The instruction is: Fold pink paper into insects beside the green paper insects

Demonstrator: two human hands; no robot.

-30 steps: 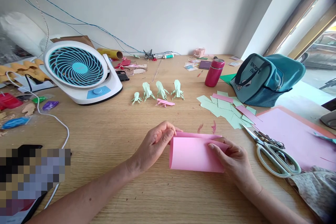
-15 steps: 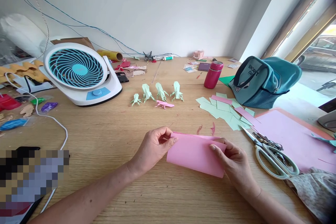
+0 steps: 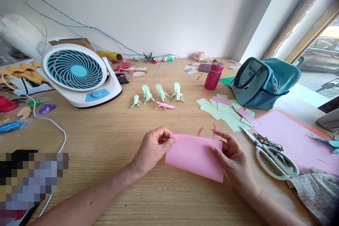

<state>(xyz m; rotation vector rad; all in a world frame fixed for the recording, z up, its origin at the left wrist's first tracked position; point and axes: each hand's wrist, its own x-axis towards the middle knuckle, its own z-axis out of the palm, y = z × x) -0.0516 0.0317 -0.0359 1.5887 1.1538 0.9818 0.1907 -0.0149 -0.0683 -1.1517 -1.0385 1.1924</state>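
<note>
A folded pink paper sheet (image 3: 194,155) lies low over the wooden table (image 3: 111,137), held between both my hands. My left hand (image 3: 155,146) pinches its left edge with thumb and fingers closed on it. My right hand (image 3: 234,159) grips the right edge, thumb on top and fingers curled behind. Several green folded paper figures (image 3: 159,93) and one pink figure (image 3: 165,105) stand farther back in the middle of the table.
A white and teal desk fan (image 3: 79,76) stands at the back left with its cable (image 3: 50,122). Scissors (image 3: 272,153) lie right of my hands. Green and pink paper scraps (image 3: 227,111), a large pink sheet (image 3: 296,137), a red bottle (image 3: 214,75) and a teal bag (image 3: 262,81) fill the right side.
The pink sheet has been folded flatter and tilted, its left side shifting slightly left and down. Both hands kept their hold on its edges.
</note>
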